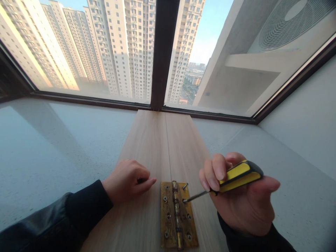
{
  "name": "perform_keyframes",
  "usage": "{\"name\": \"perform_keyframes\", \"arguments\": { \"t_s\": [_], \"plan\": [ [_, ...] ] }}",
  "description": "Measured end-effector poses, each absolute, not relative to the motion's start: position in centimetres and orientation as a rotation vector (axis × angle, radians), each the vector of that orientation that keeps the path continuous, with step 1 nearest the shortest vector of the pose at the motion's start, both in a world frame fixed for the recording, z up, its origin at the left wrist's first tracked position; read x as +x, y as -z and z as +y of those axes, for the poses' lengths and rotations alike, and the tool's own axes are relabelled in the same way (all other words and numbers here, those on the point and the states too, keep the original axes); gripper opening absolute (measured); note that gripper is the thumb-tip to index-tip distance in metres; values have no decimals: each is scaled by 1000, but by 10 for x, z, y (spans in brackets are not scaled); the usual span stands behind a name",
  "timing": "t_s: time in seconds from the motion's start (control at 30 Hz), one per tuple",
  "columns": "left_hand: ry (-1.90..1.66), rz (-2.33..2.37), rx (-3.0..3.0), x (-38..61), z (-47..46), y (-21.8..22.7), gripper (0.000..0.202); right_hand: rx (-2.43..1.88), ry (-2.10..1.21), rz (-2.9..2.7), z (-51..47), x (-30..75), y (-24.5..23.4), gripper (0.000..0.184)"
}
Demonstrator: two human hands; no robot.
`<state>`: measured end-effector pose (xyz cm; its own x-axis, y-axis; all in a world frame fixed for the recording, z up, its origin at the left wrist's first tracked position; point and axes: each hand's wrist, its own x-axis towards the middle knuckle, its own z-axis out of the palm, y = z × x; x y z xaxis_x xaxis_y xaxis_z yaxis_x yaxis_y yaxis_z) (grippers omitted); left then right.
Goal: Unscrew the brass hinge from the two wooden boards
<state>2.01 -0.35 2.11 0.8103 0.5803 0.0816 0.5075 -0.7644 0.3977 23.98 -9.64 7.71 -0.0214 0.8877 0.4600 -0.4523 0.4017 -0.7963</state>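
Observation:
A yellow-and-black screwdriver (pixel 240 178) is gripped in my right hand (pixel 244 206), its shaft slanting down to the left. The tip meets a screw head (pixel 184 201) on the right leaf of a worn brass hinge (pixel 170 227). Above that point, another screw (pixel 186 186) sticks up at a tilt from the leaf. Several more screws sit in the hinge's other holes. Loosely curled, my left hand (pixel 131 180) rests on the wooden board (pixel 149 147) left of the hinge, with nothing visible in it. The hinge straddles the seam between two pale boards.
Under the boards lies a pale speckled ledge (pixel 91 136), reaching out to both sides. A dark window frame (pixel 157 70) borders the far edge, and tall buildings (pixel 118 45) stand outside. At right rises a white wall (pixel 309 115).

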Motion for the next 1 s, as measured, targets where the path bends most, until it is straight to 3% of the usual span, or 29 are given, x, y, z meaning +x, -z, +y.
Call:
{"name": "perform_keyframes", "arguments": {
  "t_s": [0.23,0.5,1.0],
  "plan": [
    [-297,814,2651,21,-3,-21,43,-506,-1094,-960,-95,239,-83,30],
    [-301,816,2658,21,-3,-21,43,-536,-1153,-1028,-115,242,-105,38],
    [-268,826,2652,20,-3,-21,42,-484,-1287,-1103,-123,230,-90,46]
  ]
}}
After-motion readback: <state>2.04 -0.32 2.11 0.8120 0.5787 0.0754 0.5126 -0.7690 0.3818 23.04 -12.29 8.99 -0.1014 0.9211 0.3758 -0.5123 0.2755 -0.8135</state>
